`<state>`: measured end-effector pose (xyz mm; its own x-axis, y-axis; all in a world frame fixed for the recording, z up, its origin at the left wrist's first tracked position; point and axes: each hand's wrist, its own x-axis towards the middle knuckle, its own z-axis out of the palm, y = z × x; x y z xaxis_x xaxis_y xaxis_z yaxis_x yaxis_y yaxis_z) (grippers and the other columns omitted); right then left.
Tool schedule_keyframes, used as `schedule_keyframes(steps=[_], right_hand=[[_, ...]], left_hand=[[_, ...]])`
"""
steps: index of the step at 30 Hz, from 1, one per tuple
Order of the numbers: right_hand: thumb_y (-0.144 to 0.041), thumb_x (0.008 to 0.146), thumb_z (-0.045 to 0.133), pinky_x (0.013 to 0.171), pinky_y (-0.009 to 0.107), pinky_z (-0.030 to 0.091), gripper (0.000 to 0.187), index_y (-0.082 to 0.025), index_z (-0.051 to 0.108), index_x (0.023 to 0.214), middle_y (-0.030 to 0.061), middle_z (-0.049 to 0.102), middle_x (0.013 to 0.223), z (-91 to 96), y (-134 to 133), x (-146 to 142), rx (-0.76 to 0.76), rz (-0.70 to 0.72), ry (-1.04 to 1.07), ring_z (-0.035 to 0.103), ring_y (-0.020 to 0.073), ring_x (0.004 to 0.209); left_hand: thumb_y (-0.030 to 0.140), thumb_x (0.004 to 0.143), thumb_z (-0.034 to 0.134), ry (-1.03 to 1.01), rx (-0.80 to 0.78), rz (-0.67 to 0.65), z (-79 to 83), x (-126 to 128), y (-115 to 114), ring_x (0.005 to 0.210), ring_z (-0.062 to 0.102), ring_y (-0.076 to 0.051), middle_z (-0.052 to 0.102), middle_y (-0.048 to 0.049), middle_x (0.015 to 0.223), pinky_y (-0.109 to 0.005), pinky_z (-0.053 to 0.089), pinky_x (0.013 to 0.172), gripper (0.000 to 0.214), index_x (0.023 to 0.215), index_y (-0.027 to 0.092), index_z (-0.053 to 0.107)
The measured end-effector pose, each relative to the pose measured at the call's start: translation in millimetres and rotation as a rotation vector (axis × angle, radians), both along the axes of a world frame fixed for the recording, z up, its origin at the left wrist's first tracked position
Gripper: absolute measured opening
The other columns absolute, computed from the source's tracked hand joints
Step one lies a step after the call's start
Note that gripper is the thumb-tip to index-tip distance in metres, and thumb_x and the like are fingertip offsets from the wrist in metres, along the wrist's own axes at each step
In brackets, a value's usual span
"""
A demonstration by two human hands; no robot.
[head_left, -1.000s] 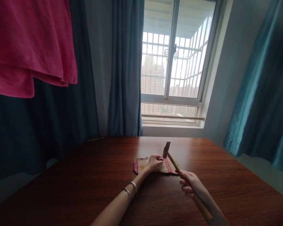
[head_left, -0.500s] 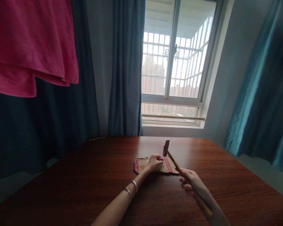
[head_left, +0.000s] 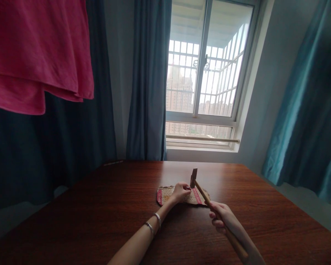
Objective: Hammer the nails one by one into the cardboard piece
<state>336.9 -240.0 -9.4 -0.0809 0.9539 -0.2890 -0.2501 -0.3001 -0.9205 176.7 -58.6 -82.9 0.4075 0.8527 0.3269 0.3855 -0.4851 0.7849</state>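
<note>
My right hand [head_left: 223, 219] is closed around the wooden handle of a small hammer [head_left: 199, 189], whose metal head hangs just above and right of my left fingertips. My left hand [head_left: 179, 191] rests on a patterned red and cream cloth [head_left: 193, 197] and pinches something small that I cannot make out, right under the hammer head. Two bracelets [head_left: 153, 223] sit on my left wrist. All of this lies on a dark wooden table [head_left: 99, 221].
A window with bars [head_left: 204, 73] is straight ahead behind the table. Blue curtains [head_left: 149, 81] hang left of the window and more at the right [head_left: 306, 110]. A pink cloth [head_left: 35, 55] hangs at the upper left.
The hammer head rose slightly and has now come down closer to my left fingertips. My left hand has stayed on the cloth.
</note>
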Motion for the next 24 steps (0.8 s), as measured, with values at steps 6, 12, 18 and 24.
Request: schedule_keyframes(steps=[6,12,18,24], right_hand=[[-0.054,0.062,0.065,0.024,0.014,0.019,0.043,-0.022,0.042,0.079,-0.0102,0.045,0.051,3.0,-0.5,0.6,0.025,0.009,0.031,0.027,0.0002,0.027],[-0.053,0.06,0.067,0.024,0.014,0.019,0.043,-0.022,0.041,0.075,-0.0094,0.046,0.052,-0.8,0.3,-0.6,-0.008,0.001,0.009,0.03,0.0007,0.028],[-0.053,0.062,0.066,0.024,0.014,0.019,0.041,-0.021,0.042,0.074,-0.0093,0.046,0.052,-2.1,0.1,-0.4,0.0,0.003,0.01,0.03,0.0008,0.027],[-0.053,0.062,0.065,0.025,0.014,0.019,0.041,-0.021,0.044,0.078,-0.0095,0.046,0.052,0.9,-1.7,-1.4,0.037,-0.026,0.033,0.03,0.0004,0.027]], left_hand=[[0.022,0.065,0.055,0.013,0.012,-0.005,1.2,-0.6,-0.7,0.071,0.059,-0.015,0.068,-0.0028,0.074,-0.021,0.041,0.062,0.023,0.08,0.013,0.07],[0.023,0.065,0.056,0.017,0.007,-0.004,2.1,-0.4,-1.3,0.071,0.059,-0.015,0.068,-0.0031,0.075,-0.021,0.041,0.062,0.022,0.079,0.013,0.07],[0.022,0.064,0.056,0.003,-0.001,0.013,2.8,0.4,-2.9,0.07,0.059,-0.015,0.068,-0.0032,0.074,-0.021,0.041,0.062,0.023,0.079,0.012,0.07],[0.022,0.063,0.055,0.007,-0.014,0.006,8.4,-0.4,-6.8,0.072,0.059,-0.016,0.068,-0.003,0.076,-0.022,0.042,0.063,0.023,0.078,0.013,0.07]])
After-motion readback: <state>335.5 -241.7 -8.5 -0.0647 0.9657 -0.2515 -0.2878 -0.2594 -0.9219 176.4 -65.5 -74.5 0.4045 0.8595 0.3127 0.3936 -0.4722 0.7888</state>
